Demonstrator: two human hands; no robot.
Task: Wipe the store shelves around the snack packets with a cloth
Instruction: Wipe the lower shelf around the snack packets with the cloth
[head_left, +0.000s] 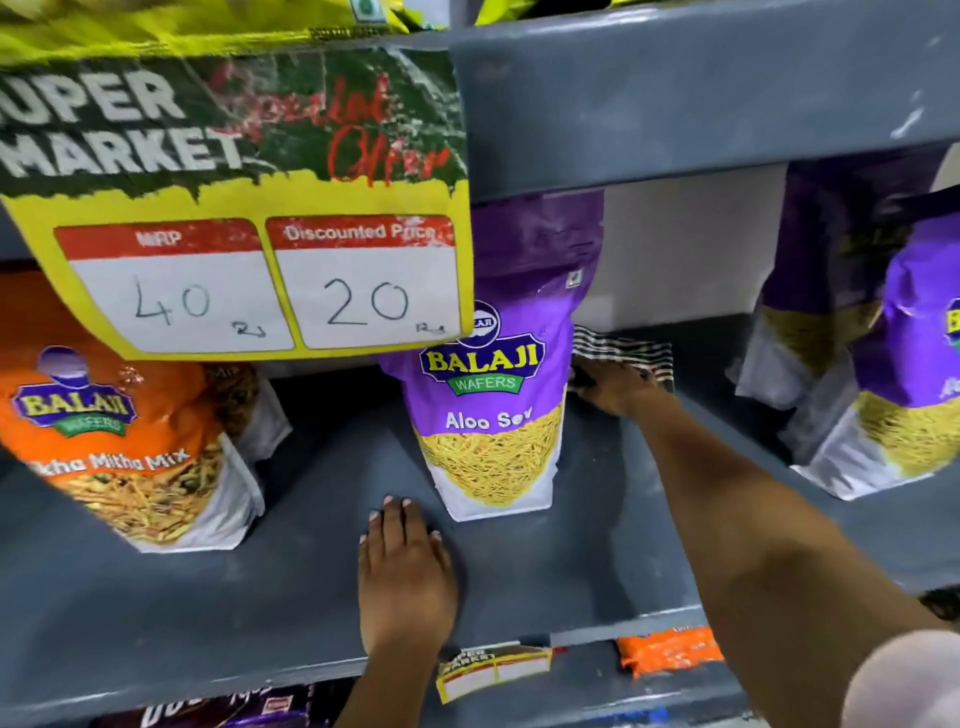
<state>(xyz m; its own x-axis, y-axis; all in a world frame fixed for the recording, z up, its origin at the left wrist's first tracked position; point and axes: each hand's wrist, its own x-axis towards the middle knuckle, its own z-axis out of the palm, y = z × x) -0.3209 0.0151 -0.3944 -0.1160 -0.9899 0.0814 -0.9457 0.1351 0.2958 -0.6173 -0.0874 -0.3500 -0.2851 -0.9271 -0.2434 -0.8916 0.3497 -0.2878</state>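
Note:
A grey shelf (218, 587) carries upright snack packets. A purple Aloo Sev packet (493, 395) stands in the middle. Deep on the shelf, just right of and behind that packet, my right hand (613, 384) presses a black-and-white striped cloth (628, 351) flat against the shelf near the back wall. My left hand (405, 566) rests palm down on the bare shelf near the front edge, just in front and left of the purple packet, fingers together and holding nothing.
An orange Mitha Mix packet (130, 441) stands at the left, more purple packets (904, 364) at the right. A yellow price card (249, 208) hangs from the upper shelf (701, 93). A small tag (493, 667) hangs on the front edge, with packets below.

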